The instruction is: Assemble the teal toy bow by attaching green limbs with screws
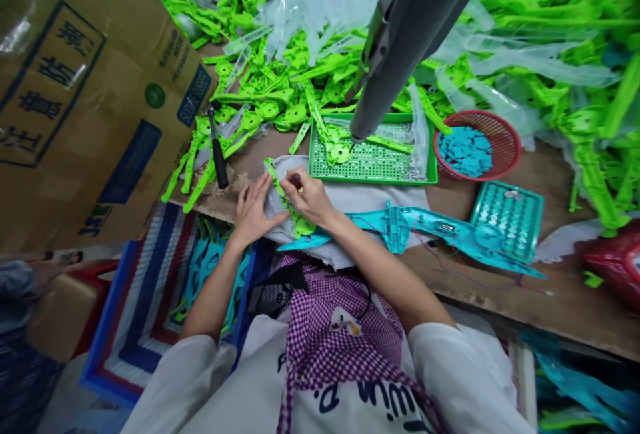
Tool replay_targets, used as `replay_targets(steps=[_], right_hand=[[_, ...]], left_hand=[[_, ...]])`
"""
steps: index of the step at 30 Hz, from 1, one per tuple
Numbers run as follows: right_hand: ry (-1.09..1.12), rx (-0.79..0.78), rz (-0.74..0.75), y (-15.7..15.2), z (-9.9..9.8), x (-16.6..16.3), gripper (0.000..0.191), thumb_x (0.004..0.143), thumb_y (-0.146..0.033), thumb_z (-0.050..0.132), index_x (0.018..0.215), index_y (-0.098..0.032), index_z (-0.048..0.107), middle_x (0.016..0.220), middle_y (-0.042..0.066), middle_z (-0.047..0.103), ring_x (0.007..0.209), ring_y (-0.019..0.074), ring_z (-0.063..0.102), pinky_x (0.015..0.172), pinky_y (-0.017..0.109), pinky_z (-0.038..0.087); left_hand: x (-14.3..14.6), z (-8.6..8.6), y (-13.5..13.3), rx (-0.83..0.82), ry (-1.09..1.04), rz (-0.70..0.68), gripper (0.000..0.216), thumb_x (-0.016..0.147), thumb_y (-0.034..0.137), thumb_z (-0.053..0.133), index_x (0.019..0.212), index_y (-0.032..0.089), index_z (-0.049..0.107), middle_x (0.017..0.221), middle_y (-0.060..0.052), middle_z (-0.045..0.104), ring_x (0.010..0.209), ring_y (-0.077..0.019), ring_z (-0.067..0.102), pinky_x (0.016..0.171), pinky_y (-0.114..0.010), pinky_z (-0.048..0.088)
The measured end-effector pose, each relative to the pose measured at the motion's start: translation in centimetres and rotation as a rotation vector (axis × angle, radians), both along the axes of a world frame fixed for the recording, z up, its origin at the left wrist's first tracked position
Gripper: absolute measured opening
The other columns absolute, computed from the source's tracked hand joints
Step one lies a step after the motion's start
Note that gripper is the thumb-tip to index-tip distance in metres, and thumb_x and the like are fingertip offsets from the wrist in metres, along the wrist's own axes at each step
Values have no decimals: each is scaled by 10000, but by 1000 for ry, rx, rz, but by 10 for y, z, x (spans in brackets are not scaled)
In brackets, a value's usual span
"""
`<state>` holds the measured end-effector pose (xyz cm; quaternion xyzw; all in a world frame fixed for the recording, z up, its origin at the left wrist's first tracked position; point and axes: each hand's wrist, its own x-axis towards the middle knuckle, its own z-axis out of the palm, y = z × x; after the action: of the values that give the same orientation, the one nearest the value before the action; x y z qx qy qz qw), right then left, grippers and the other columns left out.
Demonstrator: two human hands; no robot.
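A bright green plastic part (302, 226) lies on a pale cloth (345, 255) at the table edge. My left hand (254, 213) steadies it, fingertips along its upper side and thumb stretched across lower down. My right hand (311, 199) is closed in a pinch just above the same part; a small dark thing shows between its fingers, too hidden to name. Just right of my wrists lies a long blue plastic part (425, 224) with thin wires, partly under my right forearm.
A green tray (373, 171) holds green parts and small metal pieces. Beside it stand a red basket (507, 171) of blue pieces and a teal tray (534, 221). A black-handled hammer (219, 161), a carton (100, 87) and a grey overhead tool (400, 54) surround the work spot. Green parts pile behind.
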<state>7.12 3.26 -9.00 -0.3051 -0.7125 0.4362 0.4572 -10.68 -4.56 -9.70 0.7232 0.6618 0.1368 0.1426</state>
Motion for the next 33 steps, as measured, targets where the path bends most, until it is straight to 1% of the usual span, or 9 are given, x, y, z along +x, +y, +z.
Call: replay_targets(steps=[7, 12, 14, 20, 24, 26, 28, 30, 33], right_hand=[[-111, 256, 42, -2, -3, -1, 303, 1039, -472, 373, 951, -245, 554, 793, 28, 626, 700, 170, 579, 696, 324, 491], [-207, 476, 222, -4, -6, -3, 273, 1047, -392, 386, 899, -242, 561, 760, 27, 591, 720, 169, 556, 661, 312, 471], [-212, 499, 258, -5, -7, -3, 250, 1043, -371, 405, 901, -243, 566, 754, 25, 579, 718, 169, 546, 652, 313, 465], [-123, 315, 134, -7, -8, -3, 276, 1032, -432, 422, 884, -249, 565, 745, 21, 577, 689, 163, 547, 670, 317, 479], [-64, 306, 138, -6, -8, -2, 281, 1021, -444, 438, 865, -251, 570, 737, 23, 597, 679, 166, 571, 668, 321, 489], [17, 278, 96, -6, -7, 0, 265, 1009, -458, 459, 880, -258, 576, 772, 31, 625, 720, 175, 601, 701, 332, 504], [114, 184, 1, -5, -6, 1, 260, 999, -477, 472, 902, -261, 579, 813, 37, 647, 750, 180, 623, 732, 341, 514], [165, 75, -64, -5, -5, 3, 270, 988, -499, 485, 909, -258, 576, 811, 27, 641, 722, 171, 623, 724, 332, 513], [127, -2, -40, -5, -3, 2, 316, 976, -545, 482, 897, -250, 562, 764, 3, 606, 654, 151, 600, 680, 305, 498]], left_hand=[[1, 0, 0, -2, -10, -1, 878, 879, 725, 519, 1590, 283, 256, 1635, -86, 341, 1503, -295, 339, 1263, -525, 177], [0, 1, -1, -7, -22, -7, 858, 885, 704, 523, 1589, 288, 264, 1632, -87, 345, 1493, -291, 359, 1267, -517, 176], [-1, 0, -1, -2, -27, -11, 849, 888, 700, 523, 1590, 301, 258, 1633, -81, 346, 1493, -284, 360, 1267, -518, 181], [0, 0, 1, 4, -30, 4, 869, 876, 722, 534, 1590, 315, 252, 1634, -76, 345, 1485, -296, 373, 1257, -537, 203], [1, 1, 2, 12, -34, -3, 860, 882, 728, 515, 1586, 299, 268, 1628, -88, 356, 1478, -305, 384, 1250, -539, 210], [1, 2, 2, 0, -29, 1, 867, 878, 733, 514, 1584, 292, 274, 1628, -91, 356, 1480, -304, 380, 1252, -536, 203], [2, 2, 2, -16, -21, 10, 884, 867, 747, 517, 1583, 286, 278, 1632, -91, 347, 1488, -302, 367, 1255, -531, 195], [2, 2, 2, -23, -15, 12, 892, 863, 759, 509, 1581, 281, 282, 1634, -92, 343, 1492, -297, 361, 1257, -524, 191], [2, 3, 3, -15, -14, 11, 891, 868, 769, 486, 1580, 273, 282, 1633, -97, 344, 1491, -291, 362, 1258, -521, 188]])
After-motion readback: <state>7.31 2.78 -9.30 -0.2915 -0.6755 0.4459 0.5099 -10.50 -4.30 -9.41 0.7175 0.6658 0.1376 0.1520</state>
